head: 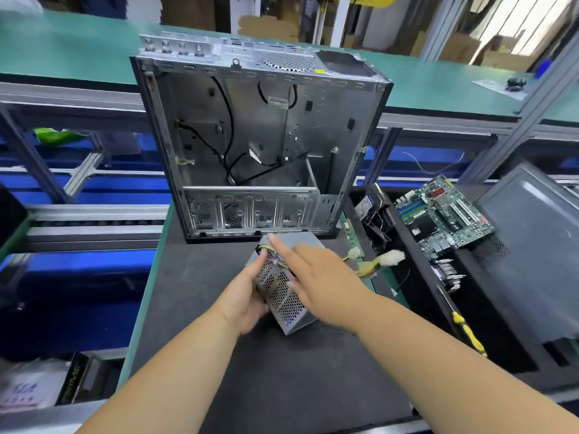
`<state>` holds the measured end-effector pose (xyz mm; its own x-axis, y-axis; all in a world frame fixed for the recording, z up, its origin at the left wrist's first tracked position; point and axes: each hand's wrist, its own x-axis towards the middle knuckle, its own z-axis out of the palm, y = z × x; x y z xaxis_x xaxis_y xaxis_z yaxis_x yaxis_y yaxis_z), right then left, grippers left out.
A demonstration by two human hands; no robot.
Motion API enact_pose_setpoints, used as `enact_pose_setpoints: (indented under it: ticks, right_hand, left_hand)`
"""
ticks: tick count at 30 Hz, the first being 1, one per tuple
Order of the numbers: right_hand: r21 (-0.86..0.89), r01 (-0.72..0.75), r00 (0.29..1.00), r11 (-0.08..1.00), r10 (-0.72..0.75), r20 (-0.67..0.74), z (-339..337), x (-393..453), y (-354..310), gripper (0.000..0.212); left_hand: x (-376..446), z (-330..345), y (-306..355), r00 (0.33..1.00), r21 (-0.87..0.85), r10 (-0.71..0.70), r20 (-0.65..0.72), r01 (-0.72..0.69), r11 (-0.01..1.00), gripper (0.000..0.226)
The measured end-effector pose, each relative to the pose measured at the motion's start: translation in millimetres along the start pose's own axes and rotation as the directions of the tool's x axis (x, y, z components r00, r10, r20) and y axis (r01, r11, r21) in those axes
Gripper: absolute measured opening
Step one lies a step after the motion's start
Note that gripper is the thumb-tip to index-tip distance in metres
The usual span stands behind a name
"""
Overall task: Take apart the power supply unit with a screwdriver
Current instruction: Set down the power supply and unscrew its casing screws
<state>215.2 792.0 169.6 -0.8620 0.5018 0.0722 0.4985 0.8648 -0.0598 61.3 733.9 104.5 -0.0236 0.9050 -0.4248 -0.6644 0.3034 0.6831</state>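
The head view looked down on a dark mat covering the bench [194, 308], with both forearms reaching forward from the bottom edge.

The power supply unit [283, 296], a small grey metal box with a perforated mesh face, sat on the mat at the centre, just in front of an emptied computer case [260, 145] that stood open behind it. The box's long axis ran diagonally, from near right to far left, with its mesh face turned up and toward the left.

The left hand [247, 296] cupped the box's left side, fingers curled around the mesh edge and gripping it. The right hand [316, 277] lay flat over the top of the box, fingers straight and spread, the index finger pointing toward the far corner where coloured wires emerged. It pressed or steadied the box and held no tool.

A bundle of yellow wires with white connectors [391, 258] trailed from the box toward the right.

The screwdriver [466, 330], with a yellow and black handle, lay on a dark tray to the right, well apart from the box, its shaft pointing away from the person. It lay on the right hand's side, so that hand seemed better placed to fetch it. A green motherboard [445, 214] rested farther back on the right.
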Motion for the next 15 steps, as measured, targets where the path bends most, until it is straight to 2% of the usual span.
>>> enact_pose_setpoints:
  ticks: [4, 9, 13, 15]
  right_hand:
    - [0.084, 0.028, 0.999, 0.996, -0.031, 0.033, 4.0, 10.8, -2.5, 0.082]
    - [-0.094, 0.119, 0.986, 0.988, -0.106, 0.125, 3.0, 28.4, -1.3, 0.073]
    - [-0.262, 0.175, 0.985, 0.949, -0.165, 0.058, 1.1, 43.4, -9.6, 0.046]
    - [-0.253, 0.174, 0.982, 0.952, -0.188, -0.032, -1.0, 48.0, -9.9, 0.038]
  left_hand:
    - [-0.9, -9.9, -0.3, 0.995, 0.047, -0.017, -0.099, 0.021, 0.999, 0.06]
    - [-2.7, -30.4, -4.8, 0.942, 0.169, -0.007, -0.337, 0.068, 0.983, 0.046]
    - [-6.7, -33.8, -5.4, 0.921, 0.294, 0.012, -0.389, 0.112, 0.949, 0.05]
    - [-7.6, -34.2, -5.9, 0.906, 0.386, 0.035, -0.421, 0.145, 0.911, 0.051]
